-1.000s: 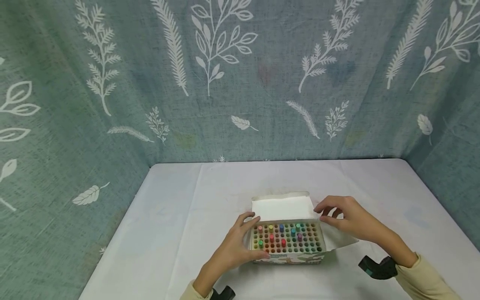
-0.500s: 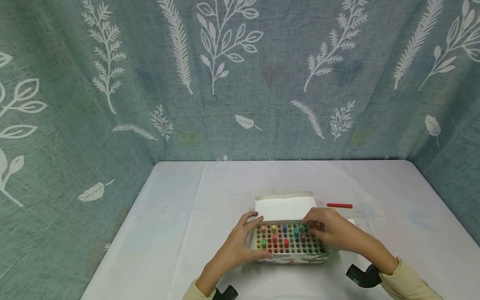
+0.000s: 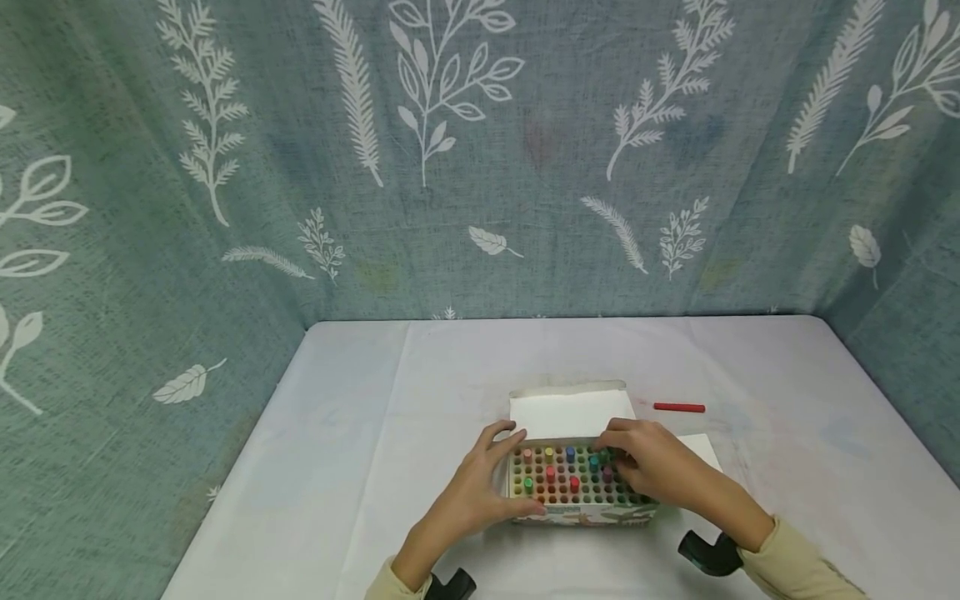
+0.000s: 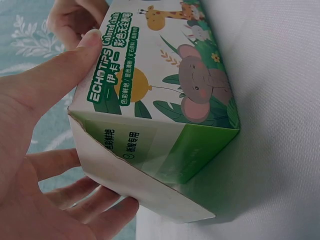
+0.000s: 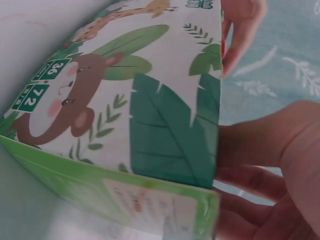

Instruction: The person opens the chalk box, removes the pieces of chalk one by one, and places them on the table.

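An open chalk box (image 3: 577, 508) with a jungle-animal print stands near the table's front edge. Its top grid holds several coloured chalk sticks (image 3: 550, 476). My left hand (image 3: 487, 479) grips the box's left end, thumb on the front face and fingers round the side; the left wrist view shows that hand (image 4: 50, 90) on the box (image 4: 165, 95). My right hand (image 3: 622, 458) lies over the back right of the grid, fingers curled down among the sticks. What they touch is hidden. In the right wrist view, the right hand (image 5: 265, 150) is behind the box (image 5: 130, 110).
A red chalk stick (image 3: 678, 407) lies on the white table (image 3: 360, 417) just right of the raised lid flap (image 3: 570, 413). A side flap (image 3: 703, 448) juts out to the right. Leaf-printed green cloth walls (image 3: 480, 167) stand close at the back and both sides.
My right hand left the red chalk stick on the table behind the box, came back over the grid and edged left. My left hand has kept its grip.
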Demonstrator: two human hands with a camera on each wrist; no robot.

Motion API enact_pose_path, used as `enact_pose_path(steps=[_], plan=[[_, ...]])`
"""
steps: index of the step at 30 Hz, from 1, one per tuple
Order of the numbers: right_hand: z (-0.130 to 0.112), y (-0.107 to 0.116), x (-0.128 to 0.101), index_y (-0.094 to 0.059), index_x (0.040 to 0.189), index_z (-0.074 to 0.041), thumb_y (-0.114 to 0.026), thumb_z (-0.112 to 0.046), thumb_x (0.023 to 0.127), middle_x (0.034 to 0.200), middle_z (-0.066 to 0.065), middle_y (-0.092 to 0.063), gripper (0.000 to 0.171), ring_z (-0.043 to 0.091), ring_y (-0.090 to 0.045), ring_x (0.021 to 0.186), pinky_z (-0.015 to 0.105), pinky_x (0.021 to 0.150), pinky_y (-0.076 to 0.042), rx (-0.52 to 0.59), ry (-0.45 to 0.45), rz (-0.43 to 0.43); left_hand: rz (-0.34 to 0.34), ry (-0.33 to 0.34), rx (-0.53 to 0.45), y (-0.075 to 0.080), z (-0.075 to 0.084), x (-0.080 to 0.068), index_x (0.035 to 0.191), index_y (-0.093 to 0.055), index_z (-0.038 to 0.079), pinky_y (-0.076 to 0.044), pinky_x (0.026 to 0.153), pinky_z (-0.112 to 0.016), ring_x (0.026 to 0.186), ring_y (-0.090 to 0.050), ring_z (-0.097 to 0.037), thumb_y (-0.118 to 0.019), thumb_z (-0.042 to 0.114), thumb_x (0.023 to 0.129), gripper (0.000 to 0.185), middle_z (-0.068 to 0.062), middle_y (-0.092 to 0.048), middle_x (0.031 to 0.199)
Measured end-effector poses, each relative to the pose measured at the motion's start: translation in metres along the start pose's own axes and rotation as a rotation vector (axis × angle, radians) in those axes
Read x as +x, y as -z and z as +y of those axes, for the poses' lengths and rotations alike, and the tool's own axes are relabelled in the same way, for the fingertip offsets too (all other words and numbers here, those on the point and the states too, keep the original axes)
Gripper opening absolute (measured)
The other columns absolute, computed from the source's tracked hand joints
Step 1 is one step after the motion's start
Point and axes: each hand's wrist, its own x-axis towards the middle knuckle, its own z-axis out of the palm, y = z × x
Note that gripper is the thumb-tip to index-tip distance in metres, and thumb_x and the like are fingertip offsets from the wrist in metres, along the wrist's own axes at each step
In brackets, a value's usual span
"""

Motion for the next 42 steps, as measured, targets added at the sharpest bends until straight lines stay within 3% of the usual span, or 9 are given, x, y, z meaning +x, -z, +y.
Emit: enact_pose_path(steps=[9, 15, 24, 35, 42], plan=[[-0.0008, -0.0053, 0.0028, -0.072, 0.086, -0.009, -0.067, 0.01, 0.077, 0.084, -0.001, -0.064, 0.022, 0.006, -0.057, 0.067, 0.018, 0.053, -0.047, -0.027, 0.015, 0.063, 0.011, -0.009, 0.016, -0.0012, -0.0023, -0.0007, 0.144, -0.042, 0.01, -0.043, 0.096, -0.058, 0.131, -0.036, -0.038, -0.082, 0.049, 0.068, 0.095, -0.008, -0.028, 0.149], [-0.0015, -0.0018, 0.0042, -0.072, 0.088, -0.009, -0.068, 0.009, 0.078, 0.086, 0.0, -0.065, 0.02, 0.01, -0.061, 0.071, 0.019, 0.054, -0.049, -0.01, -0.007, 0.034, 0.016, -0.018, 0.007, -0.0018, -0.0025, -0.0008, 0.143, -0.042, 0.009, -0.043, 0.096, -0.057, 0.131, -0.035, -0.038, -0.083, 0.048, 0.067, 0.095, -0.009, -0.029, 0.148], [0.0004, 0.0002, 0.0046, -0.071, 0.091, -0.005, -0.067, 0.007, 0.082, 0.085, 0.0, -0.063, 0.016, 0.006, -0.057, 0.072, 0.021, 0.057, -0.051, 0.068, 0.001, -0.021, 0.003, -0.013, 0.012, -0.0018, -0.001, -0.0008, 0.144, -0.042, 0.01, -0.043, 0.097, -0.056, 0.132, -0.036, -0.037, -0.081, 0.05, 0.068, 0.095, -0.008, -0.028, 0.149], [0.0, 0.0025, 0.004, -0.072, 0.09, -0.007, -0.07, 0.003, 0.082, 0.085, -0.004, -0.06, 0.013, 0.008, -0.058, 0.073, 0.022, 0.06, -0.053, 0.052, 0.008, 0.003, -0.003, -0.008, 0.007, -0.0018, -0.0003, 0.0, 0.145, -0.041, 0.012, -0.042, 0.098, -0.056, 0.133, -0.033, -0.035, -0.08, 0.052, 0.068, 0.095, -0.005, -0.027, 0.15], [0.004, 0.0044, 0.0053, -0.072, 0.092, -0.006, -0.069, 0.003, 0.082, 0.087, -0.001, -0.062, 0.014, 0.005, -0.057, 0.07, 0.019, 0.055, -0.049, 0.082, 0.043, 0.018, 0.001, -0.019, 0.006, -0.0012, -0.0003, -0.0006, 0.144, -0.041, 0.011, -0.042, 0.098, -0.056, 0.134, -0.033, -0.035, -0.081, 0.051, 0.068, 0.095, -0.007, -0.027, 0.15]])
